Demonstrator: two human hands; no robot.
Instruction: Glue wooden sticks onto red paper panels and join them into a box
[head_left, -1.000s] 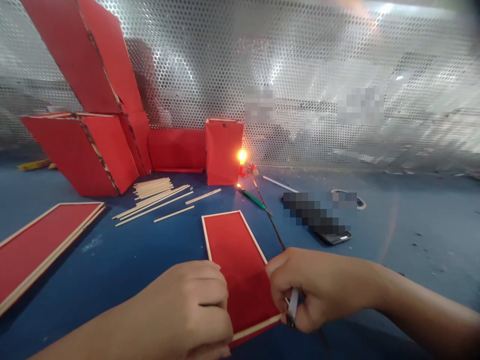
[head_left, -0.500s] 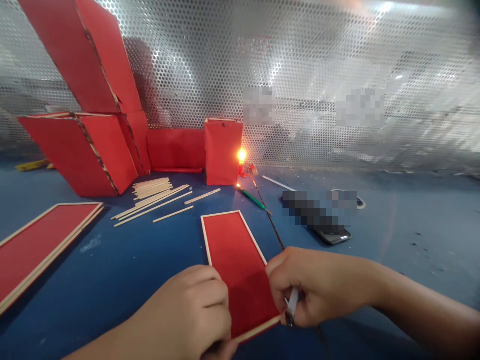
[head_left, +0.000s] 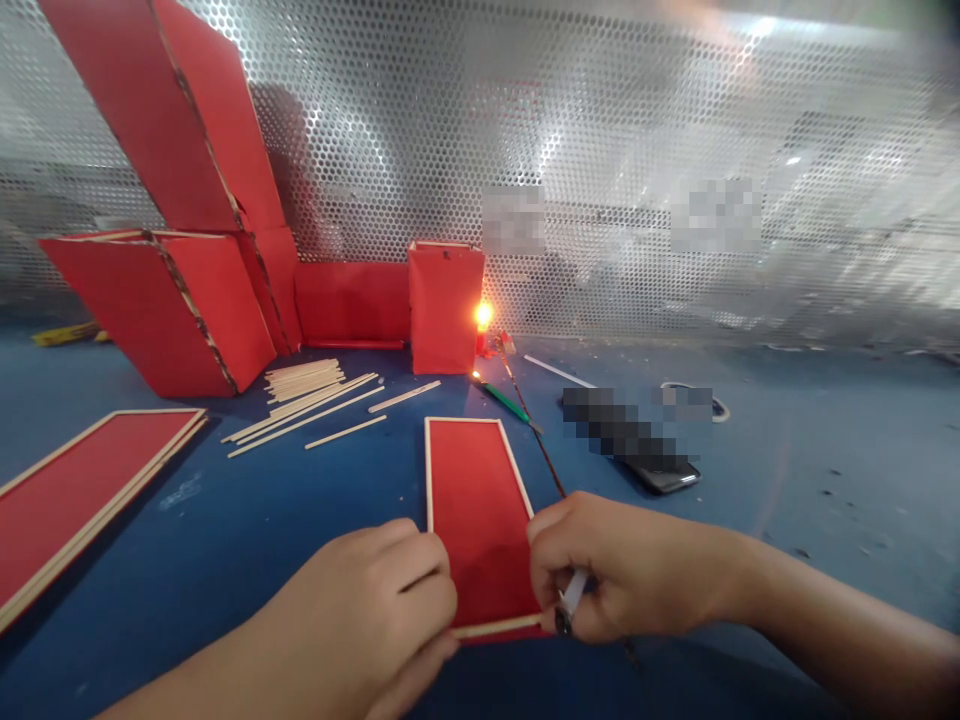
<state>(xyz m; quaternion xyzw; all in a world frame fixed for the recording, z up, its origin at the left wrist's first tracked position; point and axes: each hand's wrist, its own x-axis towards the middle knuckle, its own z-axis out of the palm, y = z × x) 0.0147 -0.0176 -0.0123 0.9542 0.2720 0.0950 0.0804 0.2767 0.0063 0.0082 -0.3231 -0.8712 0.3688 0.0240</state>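
Observation:
A red panel [head_left: 476, 505] edged with pale wooden sticks lies flat on the blue table [head_left: 225, 540] in front of me. My left hand [head_left: 375, 605] is closed, pinching the panel's near left corner and its bottom stick. My right hand [head_left: 607, 565] is closed on a thin white-barrelled tool [head_left: 571, 600] and rests against the panel's near right corner. A dark red cord [head_left: 536, 430] runs from my right hand toward the back.
Loose wooden sticks [head_left: 307, 400] lie at left centre. A larger framed red panel [head_left: 75, 490] lies far left. Red folded boxes [head_left: 172, 220] and a small red box [head_left: 446, 305] stand at the perforated metal wall. A lit flame [head_left: 484, 316], a green pen [head_left: 504, 397] and a phone [head_left: 660, 470] are behind.
The red panel has been turned from a slant to lie straight, its far end swung right. My left hand has shifted to grip its near edge. My right hand has barely moved.

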